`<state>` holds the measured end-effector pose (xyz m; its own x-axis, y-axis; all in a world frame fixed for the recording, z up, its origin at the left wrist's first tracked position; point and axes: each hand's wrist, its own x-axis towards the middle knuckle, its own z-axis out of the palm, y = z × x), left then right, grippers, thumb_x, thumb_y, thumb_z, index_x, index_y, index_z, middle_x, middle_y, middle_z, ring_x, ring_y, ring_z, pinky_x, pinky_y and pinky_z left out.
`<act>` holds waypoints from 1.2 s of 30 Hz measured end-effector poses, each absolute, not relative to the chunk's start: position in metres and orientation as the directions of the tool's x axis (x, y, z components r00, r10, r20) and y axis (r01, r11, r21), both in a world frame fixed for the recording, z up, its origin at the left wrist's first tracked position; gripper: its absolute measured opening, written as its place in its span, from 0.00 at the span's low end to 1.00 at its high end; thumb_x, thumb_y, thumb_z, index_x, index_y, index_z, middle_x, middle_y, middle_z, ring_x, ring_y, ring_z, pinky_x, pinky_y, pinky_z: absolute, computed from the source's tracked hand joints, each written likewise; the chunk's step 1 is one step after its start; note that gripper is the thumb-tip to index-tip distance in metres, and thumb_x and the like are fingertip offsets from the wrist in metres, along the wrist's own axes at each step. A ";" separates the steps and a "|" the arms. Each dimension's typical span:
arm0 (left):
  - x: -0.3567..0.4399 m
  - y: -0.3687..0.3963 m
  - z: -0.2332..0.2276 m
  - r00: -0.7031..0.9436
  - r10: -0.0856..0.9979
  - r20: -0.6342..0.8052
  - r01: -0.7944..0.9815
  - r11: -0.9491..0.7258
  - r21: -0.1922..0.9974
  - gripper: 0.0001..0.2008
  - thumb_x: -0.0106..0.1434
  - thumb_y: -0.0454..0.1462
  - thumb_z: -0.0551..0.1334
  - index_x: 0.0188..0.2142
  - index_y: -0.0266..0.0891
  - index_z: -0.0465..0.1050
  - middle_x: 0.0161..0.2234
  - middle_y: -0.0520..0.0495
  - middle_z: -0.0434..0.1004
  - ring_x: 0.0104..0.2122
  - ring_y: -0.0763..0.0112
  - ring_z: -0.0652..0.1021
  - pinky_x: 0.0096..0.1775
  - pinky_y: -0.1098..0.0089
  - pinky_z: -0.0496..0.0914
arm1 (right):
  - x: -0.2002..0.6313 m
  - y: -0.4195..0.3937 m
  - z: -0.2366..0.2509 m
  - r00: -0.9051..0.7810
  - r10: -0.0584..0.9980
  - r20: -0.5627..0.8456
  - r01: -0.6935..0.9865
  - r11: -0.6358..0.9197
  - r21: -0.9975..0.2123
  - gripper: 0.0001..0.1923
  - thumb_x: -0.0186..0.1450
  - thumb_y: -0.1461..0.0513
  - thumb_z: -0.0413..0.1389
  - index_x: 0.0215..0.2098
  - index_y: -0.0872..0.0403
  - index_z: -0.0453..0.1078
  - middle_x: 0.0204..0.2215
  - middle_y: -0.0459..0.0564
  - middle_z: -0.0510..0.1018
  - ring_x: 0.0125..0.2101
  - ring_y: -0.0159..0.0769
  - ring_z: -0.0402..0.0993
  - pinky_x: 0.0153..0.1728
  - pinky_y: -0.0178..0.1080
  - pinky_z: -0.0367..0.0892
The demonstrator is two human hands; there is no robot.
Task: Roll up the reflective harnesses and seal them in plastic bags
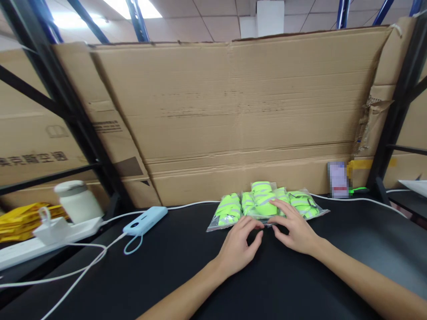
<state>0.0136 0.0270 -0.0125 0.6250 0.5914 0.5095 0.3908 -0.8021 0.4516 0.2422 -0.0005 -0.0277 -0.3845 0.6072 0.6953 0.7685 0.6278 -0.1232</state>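
Both hands are resting low on the black table (173, 266), at the near edge of a row of clear bags of neon-yellow folded items (263, 202) lying at the far side against the cardboard wall (233, 115). The left hand (238, 246) is lying with curled, loose fingers just short of the bags, gripping nothing, while the right hand (293, 226) is spreading open fingers onto the middle bag's near edge. A blue power bank (145, 221) is lying well to the left, cabled to a white power strip (50, 235).
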 end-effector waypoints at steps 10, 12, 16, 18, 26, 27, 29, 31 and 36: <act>0.015 0.035 -0.023 0.354 0.823 0.444 0.436 -0.565 0.700 0.10 0.69 0.46 0.57 0.39 0.42 0.61 0.28 0.56 0.69 0.19 0.76 0.66 0.25 0.73 0.60 | 0.241 0.003 -0.028 -0.301 0.607 0.735 0.828 0.548 -0.114 0.10 0.69 0.66 0.53 0.48 0.51 0.69 0.59 0.60 0.71 0.59 0.50 0.68 0.55 0.53 0.68; 0.015 0.037 -0.024 0.332 0.847 0.415 0.435 -0.528 0.729 0.17 0.69 0.50 0.57 0.31 0.41 0.61 0.23 0.57 0.65 0.19 0.75 0.66 0.25 0.73 0.59 | 0.244 0.005 -0.029 -0.295 0.602 0.742 0.842 0.531 -0.096 0.08 0.70 0.64 0.54 0.47 0.50 0.71 0.58 0.59 0.72 0.57 0.51 0.69 0.54 0.53 0.67; 0.017 0.037 -0.022 0.395 0.877 0.272 0.579 -0.468 0.668 0.29 0.68 0.56 0.55 0.19 0.39 0.62 0.16 0.53 0.66 0.19 0.71 0.68 0.26 0.72 0.58 | 0.247 0.008 -0.031 -0.293 0.581 0.759 0.850 0.522 -0.072 0.06 0.72 0.63 0.54 0.41 0.50 0.73 0.55 0.57 0.75 0.54 0.50 0.73 0.52 0.53 0.66; 0.017 0.036 -0.020 0.413 0.884 0.218 0.601 -0.444 0.665 0.29 0.68 0.57 0.54 0.20 0.39 0.69 0.17 0.52 0.70 0.20 0.69 0.71 0.26 0.71 0.59 | 0.248 0.008 -0.031 -0.274 0.573 0.772 0.841 0.532 -0.096 0.07 0.72 0.63 0.53 0.39 0.50 0.73 0.54 0.57 0.76 0.52 0.49 0.74 0.51 0.53 0.67; 0.015 0.036 -0.014 0.489 0.834 0.255 0.407 -0.477 0.779 0.27 0.70 0.55 0.54 0.27 0.38 0.76 0.25 0.49 0.79 0.26 0.67 0.76 0.33 0.71 0.66 | 0.237 -0.005 -0.024 -0.236 0.590 0.772 0.788 0.581 -0.203 0.05 0.68 0.66 0.54 0.33 0.51 0.68 0.52 0.57 0.75 0.53 0.48 0.72 0.51 0.50 0.65; 0.016 0.036 -0.013 0.493 0.827 0.270 0.373 -0.481 0.793 0.27 0.70 0.54 0.54 0.25 0.38 0.75 0.27 0.48 0.80 0.29 0.66 0.77 0.35 0.70 0.67 | 0.235 -0.006 -0.023 -0.260 0.586 0.767 0.780 0.596 -0.191 0.06 0.66 0.67 0.55 0.32 0.51 0.68 0.53 0.57 0.74 0.54 0.49 0.71 0.51 0.51 0.65; 0.017 0.037 -0.012 0.483 0.826 0.291 0.316 -0.474 0.822 0.28 0.70 0.54 0.54 0.22 0.38 0.74 0.30 0.46 0.81 0.32 0.65 0.78 0.37 0.71 0.68 | 0.232 -0.007 -0.023 -0.312 0.580 0.752 0.760 0.628 -0.169 0.06 0.65 0.68 0.55 0.32 0.51 0.67 0.53 0.58 0.73 0.56 0.50 0.69 0.52 0.52 0.64; 0.017 0.038 -0.013 0.475 0.841 0.260 0.290 -0.428 0.856 0.28 0.68 0.54 0.55 0.22 0.37 0.74 0.30 0.45 0.81 0.27 0.68 0.77 0.31 0.72 0.68 | 0.231 -0.006 -0.022 -0.343 0.578 0.740 0.740 0.652 -0.166 0.06 0.64 0.69 0.55 0.32 0.51 0.67 0.54 0.58 0.72 0.57 0.50 0.68 0.53 0.52 0.64; 0.016 0.042 -0.018 0.506 0.850 0.145 0.238 -0.299 0.924 0.26 0.64 0.57 0.58 0.35 0.35 0.79 0.27 0.48 0.79 0.13 0.80 0.63 0.18 0.75 0.56 | 0.233 -0.007 -0.022 -0.339 0.598 0.726 0.734 0.651 -0.194 0.04 0.67 0.66 0.56 0.35 0.51 0.68 0.55 0.58 0.73 0.56 0.49 0.69 0.54 0.53 0.64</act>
<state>0.0156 0.0417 -0.0181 0.5056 0.8505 0.1450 0.2375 -0.2988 0.9243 0.2327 -0.0066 -0.0223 -0.3394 0.5980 0.7261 0.7336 0.6514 -0.1937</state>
